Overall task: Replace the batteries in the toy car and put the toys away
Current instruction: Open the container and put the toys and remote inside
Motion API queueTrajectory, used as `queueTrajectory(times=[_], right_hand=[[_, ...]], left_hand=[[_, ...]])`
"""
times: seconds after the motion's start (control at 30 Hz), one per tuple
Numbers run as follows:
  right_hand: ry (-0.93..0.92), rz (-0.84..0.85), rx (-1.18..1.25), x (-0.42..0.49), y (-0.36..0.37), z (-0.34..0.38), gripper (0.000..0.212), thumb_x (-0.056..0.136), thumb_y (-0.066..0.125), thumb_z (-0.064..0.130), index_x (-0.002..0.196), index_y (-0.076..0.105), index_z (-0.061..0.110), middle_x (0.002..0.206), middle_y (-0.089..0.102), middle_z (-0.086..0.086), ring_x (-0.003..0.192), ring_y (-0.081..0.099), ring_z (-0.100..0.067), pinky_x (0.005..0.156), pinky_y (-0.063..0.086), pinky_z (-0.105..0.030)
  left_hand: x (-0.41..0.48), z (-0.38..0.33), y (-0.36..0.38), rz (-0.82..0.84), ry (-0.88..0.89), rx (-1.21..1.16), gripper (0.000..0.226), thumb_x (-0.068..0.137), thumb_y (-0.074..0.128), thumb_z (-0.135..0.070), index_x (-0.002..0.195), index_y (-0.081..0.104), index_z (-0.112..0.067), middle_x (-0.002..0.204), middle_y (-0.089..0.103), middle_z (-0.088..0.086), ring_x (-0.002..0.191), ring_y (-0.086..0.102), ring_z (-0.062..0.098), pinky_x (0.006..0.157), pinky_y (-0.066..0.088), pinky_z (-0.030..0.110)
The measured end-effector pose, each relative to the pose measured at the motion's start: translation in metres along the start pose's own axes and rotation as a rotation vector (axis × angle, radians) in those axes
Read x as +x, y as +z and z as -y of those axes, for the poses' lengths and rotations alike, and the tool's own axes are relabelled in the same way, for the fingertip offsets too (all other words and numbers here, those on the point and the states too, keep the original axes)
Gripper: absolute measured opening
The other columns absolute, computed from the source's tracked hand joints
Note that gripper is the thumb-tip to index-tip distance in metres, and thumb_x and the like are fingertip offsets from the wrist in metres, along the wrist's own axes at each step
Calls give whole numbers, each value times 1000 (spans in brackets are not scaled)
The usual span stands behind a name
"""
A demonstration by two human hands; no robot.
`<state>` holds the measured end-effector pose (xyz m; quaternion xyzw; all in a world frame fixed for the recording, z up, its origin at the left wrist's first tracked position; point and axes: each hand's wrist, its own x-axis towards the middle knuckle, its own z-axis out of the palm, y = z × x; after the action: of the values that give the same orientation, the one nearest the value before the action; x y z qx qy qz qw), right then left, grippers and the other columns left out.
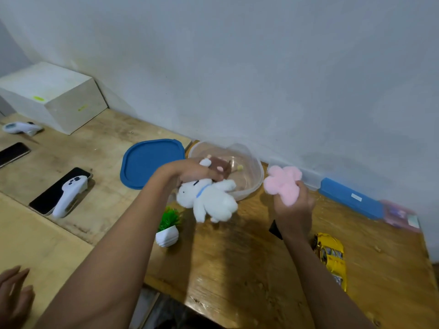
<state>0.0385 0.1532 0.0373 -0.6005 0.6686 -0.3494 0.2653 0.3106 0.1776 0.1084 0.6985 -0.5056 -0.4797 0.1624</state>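
Observation:
My left hand (192, 172) grips a white plush toy (209, 200) with a blue collar, together with a small brown plush toy (219, 166), at the near rim of a clear plastic container (249, 186). My right hand (293, 207) holds a pink plush toy (282, 181) just right of the container. The yellow toy car (331, 258) lies on the wooden table (237, 269) near my right forearm. The container's blue lid (149, 162) lies flat to its left.
A small green plant in a white pot (168, 227) stands under my left forearm. A blue case (350, 198) and pink box (399, 214) line the wall at right. At left lie phones (45, 198), white controllers (69, 195) and a white box (52, 96). Another person's hand (14, 298) rests bottom left.

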Motion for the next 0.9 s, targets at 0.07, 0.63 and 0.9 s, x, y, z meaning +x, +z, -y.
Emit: queueTrajectory(times=[0.07,0.63,0.9], right_hand=[[-57,43,39,6,0,11,62,83,70,31,138,43,23,126,44,-13,104,54,-30,75,41,-29],[-158,464,-218,88,83,79,67,80,64,44,139,33,34,121,39,-8,111,53,-34,81,39,-33],[-239,568,-372,88,109,66,68,79,56,48,142,35,29,133,49,-10,118,51,-28,95,45,-38]], left_hand=[[10,-7,-3,-161,-51,-246,42,70,75,-46,102,71,-20,96,75,5,80,71,20,69,58,35],[55,55,47,-518,-445,-143,50,94,56,-38,132,49,-6,131,55,19,111,60,34,92,54,45],[73,65,37,-603,-341,-440,27,98,50,-20,111,64,-2,106,67,17,88,67,31,76,60,41]])
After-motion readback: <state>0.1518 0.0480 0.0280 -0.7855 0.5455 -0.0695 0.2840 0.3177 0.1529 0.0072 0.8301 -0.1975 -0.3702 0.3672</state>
